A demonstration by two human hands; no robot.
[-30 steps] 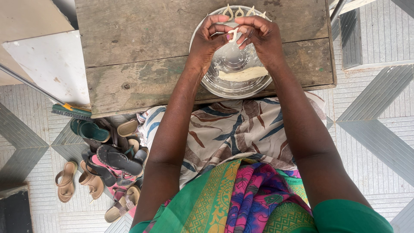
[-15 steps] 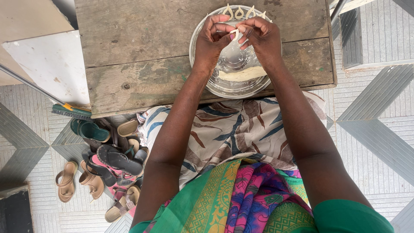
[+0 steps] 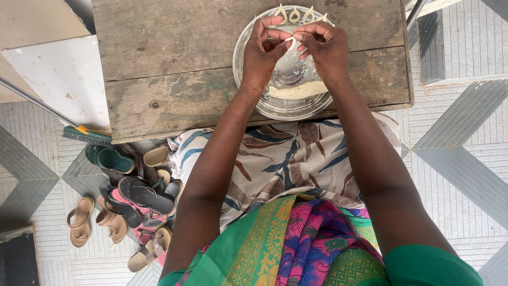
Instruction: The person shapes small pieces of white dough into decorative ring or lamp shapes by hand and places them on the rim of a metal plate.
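The left hand (image 3: 263, 50) and right hand (image 3: 324, 48) are meeting fingertip to fingertip, both pinching one small strip of pale dough (image 3: 290, 41) between them above the round metal plate (image 3: 248, 39). Just beyond the fingers, shaped dough loops (image 3: 294, 14) are lining the far rim; a dough slab (image 3: 296, 91) is lying below the wrists on the wooden table (image 3: 169, 58).

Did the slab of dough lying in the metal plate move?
No. The dough slab lies at the same spot near the plate's near rim as before.
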